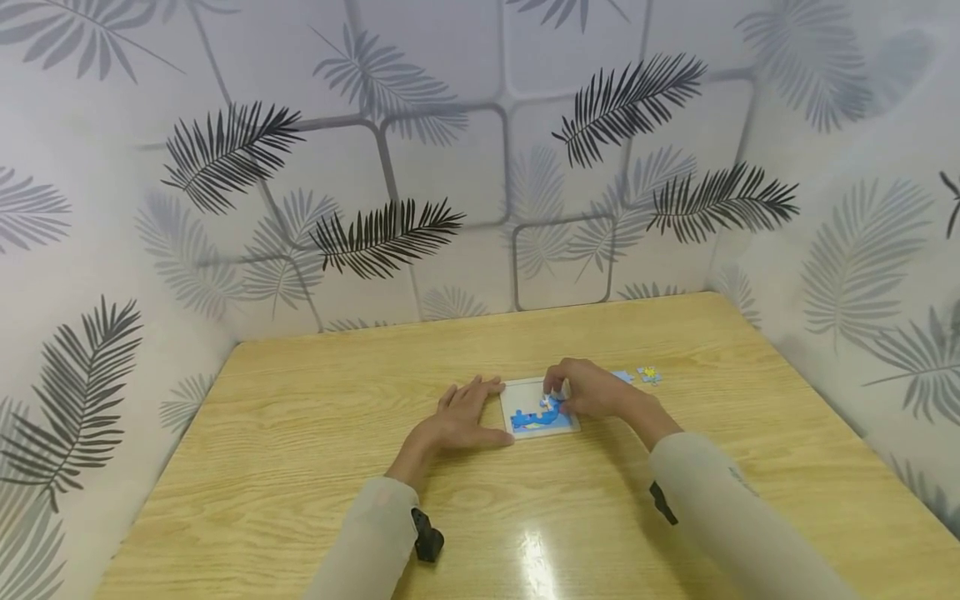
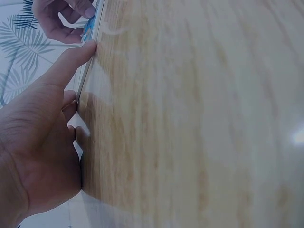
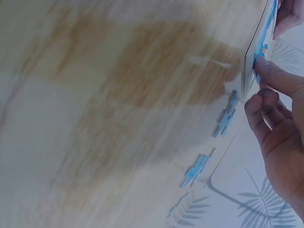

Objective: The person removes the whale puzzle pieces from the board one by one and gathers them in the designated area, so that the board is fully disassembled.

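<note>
A shallow white puzzle tray (image 1: 523,390) lies on the table, its lower part filled with joined blue jigsaw pieces (image 1: 536,419). My left hand (image 1: 467,418) rests at the tray's left side with fingers spread, the thumb touching the near left corner. Over the tray's right part, my right hand (image 1: 592,390) pinches a blue-and-white jigsaw piece (image 1: 550,403) between thumb and fingers, low against the other pieces. The fingers partly cover that piece. In the right wrist view, the thumb (image 3: 273,76) presses close to the blue picture by the tray's edge.
Loose jigsaw pieces lie right of the tray: a blue one (image 1: 622,377) partly behind the right hand, and a yellow-and-blue group (image 1: 649,374) farther right. The wooden table (image 1: 315,467) meets a leaf-patterned wall (image 1: 450,275) at the back.
</note>
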`<state>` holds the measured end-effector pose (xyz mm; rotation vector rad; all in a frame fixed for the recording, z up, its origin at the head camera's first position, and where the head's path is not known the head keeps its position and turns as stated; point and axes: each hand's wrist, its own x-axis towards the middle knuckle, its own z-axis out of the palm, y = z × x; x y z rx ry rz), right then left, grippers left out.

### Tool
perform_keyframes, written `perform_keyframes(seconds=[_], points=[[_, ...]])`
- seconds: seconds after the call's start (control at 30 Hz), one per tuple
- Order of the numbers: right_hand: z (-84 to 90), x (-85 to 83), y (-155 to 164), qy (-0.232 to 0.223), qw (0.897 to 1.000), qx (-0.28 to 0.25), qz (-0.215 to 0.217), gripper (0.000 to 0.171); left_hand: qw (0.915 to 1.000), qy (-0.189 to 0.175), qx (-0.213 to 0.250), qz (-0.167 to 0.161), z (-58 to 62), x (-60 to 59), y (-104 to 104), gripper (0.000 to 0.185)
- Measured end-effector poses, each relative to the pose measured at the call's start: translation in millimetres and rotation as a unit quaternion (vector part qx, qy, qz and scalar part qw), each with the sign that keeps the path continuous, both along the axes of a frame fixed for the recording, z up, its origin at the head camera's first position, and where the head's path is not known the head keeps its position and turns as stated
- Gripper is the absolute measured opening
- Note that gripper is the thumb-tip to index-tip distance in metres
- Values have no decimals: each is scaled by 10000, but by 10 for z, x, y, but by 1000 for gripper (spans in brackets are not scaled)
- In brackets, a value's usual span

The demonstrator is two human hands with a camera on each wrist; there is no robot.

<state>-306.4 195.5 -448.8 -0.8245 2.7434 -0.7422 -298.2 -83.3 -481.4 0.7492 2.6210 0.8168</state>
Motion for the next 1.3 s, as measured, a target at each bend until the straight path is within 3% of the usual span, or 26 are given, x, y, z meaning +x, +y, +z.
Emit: perform_keyframes(seconds=[0.13, 0.3, 0.5, 0.9, 1.3], points=[[10, 8, 10, 168, 9998, 79, 19, 25, 10000, 35, 3, 51, -93, -59, 8, 91], [29, 0, 26, 349, 9993, 160, -29, 24, 10000, 63, -54, 46, -82, -68, 12, 92], [65, -1, 163, 174, 9988, -290, -346, 25, 10000, 57, 1, 9, -98, -98, 3, 93], [86, 49, 737, 349, 9959, -527, -647, 21, 9999, 65, 4, -86, -12, -73, -14, 94], [63, 216, 1354, 495, 9941, -225, -943, 20, 9999, 88, 68, -105, 40, 30, 14, 90]])
